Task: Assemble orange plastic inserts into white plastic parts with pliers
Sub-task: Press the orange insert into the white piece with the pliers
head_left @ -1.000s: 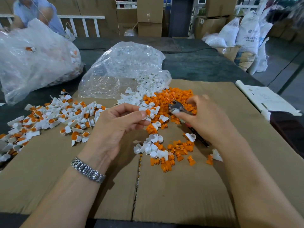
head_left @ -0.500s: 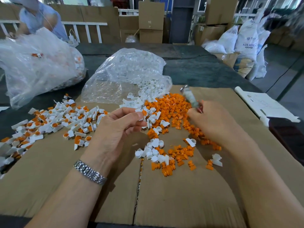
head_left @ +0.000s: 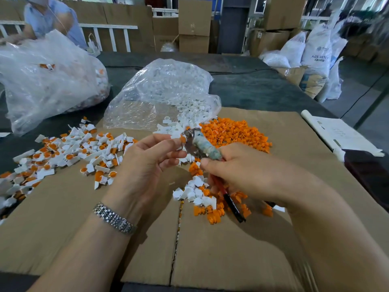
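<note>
My left hand pinches a small white part with an orange insert between thumb and fingers. My right hand grips the pliers, whose tape-wrapped jaws meet that part; the red and black handles stick out below my palm. A heap of loose orange inserts lies behind the hands. More orange inserts and white parts lie mixed under my right hand. A spread of assembled white-and-orange pieces covers the left side.
Cardboard sheet covers the dark table. A clear bag of white parts lies open behind the heap. A bigger bag sits far left, handled by another person. Papers lie at right.
My right hand has swung the pliers from pointing away over the orange heap back to the part in my left hand, and the jaws now meet it. My left hand rose slightly.
</note>
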